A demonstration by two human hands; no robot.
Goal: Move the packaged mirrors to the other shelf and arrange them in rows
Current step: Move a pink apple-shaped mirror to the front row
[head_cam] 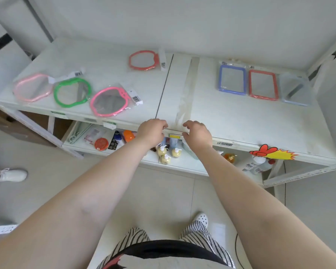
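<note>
Packaged mirrors on two adjoining shelf tops, seen from above. Four apple-shaped mirrors lie on the left shelf [109,61]: a pale pink one [31,87], a green one [72,92] just beside it, a bright pink one [110,101] near the front edge, and a red one [144,60] set apart towards the back. Each is sealed in a clear bag with a barcode tag. On the right shelf [231,121] three rectangular mirrors form a row at the back: blue [232,78], red [263,84] and a pale, nearly clear one [294,89], edges close together. Both hands are empty; the left hand [151,132] and the right hand [198,133] are held at the front edge where the two shelves meet, fingers loosely curled, nothing grasped. Likely risks: the smooth bags may slip from a pinch, so that glass is dropped on the tiled floor; the bright pink mirror, nearest the edge, may be knocked off by a reaching arm; a new row may be laid crooked if the existing row is nudged
</note>
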